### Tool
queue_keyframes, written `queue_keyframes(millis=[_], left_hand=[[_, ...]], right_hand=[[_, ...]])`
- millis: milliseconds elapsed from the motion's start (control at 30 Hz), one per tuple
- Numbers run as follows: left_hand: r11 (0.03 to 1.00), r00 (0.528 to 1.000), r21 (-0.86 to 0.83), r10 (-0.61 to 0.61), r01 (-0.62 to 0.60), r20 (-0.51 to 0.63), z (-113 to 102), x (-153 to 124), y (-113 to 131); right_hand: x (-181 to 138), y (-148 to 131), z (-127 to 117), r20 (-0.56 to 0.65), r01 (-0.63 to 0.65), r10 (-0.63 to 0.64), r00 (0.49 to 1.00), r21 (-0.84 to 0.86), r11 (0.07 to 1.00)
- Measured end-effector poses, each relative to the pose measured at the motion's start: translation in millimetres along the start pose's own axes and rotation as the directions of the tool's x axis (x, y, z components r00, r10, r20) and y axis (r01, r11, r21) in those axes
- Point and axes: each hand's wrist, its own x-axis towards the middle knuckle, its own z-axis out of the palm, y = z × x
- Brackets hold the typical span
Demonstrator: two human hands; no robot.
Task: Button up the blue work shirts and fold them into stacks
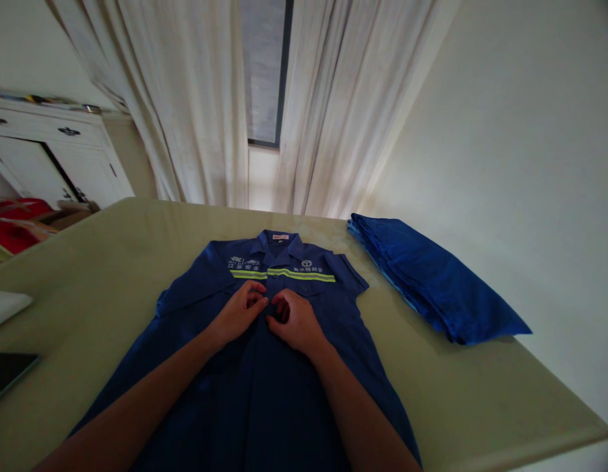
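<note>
A dark blue short-sleeved work shirt (284, 387) lies spread front side up on the table, its collar away from me. Across the chest run a yellow-green and grey reflective stripe (308, 275) and white printed lettering. My left hand (241, 313) is at the front placket just below the stripe, thumb and fingers curled in on the cloth. Opposite it, my right hand (298, 321) bends its fingers and thumb onto the same placket edge. The fingertips of both hands almost meet there. Any button between them is too small or hidden to make out.
A folded stack of brighter blue cloth (432, 275) lies at the table's right. On the left edge are a dark phone-like object (12, 373) and a white item (6, 307). Behind the pale green table (151, 223) hang curtains (196, 98); a white cabinet (88, 151) stands back left.
</note>
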Motion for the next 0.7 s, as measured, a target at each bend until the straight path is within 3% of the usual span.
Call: queue_keyframes(millis=[267, 567, 700], left_hand=[[1.0, 1.0, -0.019, 0.002, -0.002, 0.009, -3.3, -0.3, 0.5], [1.0, 0.999, -0.019, -0.017, 0.016, -0.029, -1.4, -4.1, 9.7], [0.996, 0.998, -0.072, -0.059, 0.056, -0.037, 1.2, -1.8, 8.8]], right_hand=[[-1.8, -6.8, 1.2, -0.051, -0.001, -0.004, 0.999, -0.089, 0.996], [1.8, 5.1, 3.8, 0.048, -0.157, 0.151, 0.987, 0.173, 0.972], [2.8, 4.6, 7.9, 0.029, -0.186, 0.184, 0.983, 0.145, 0.972]])
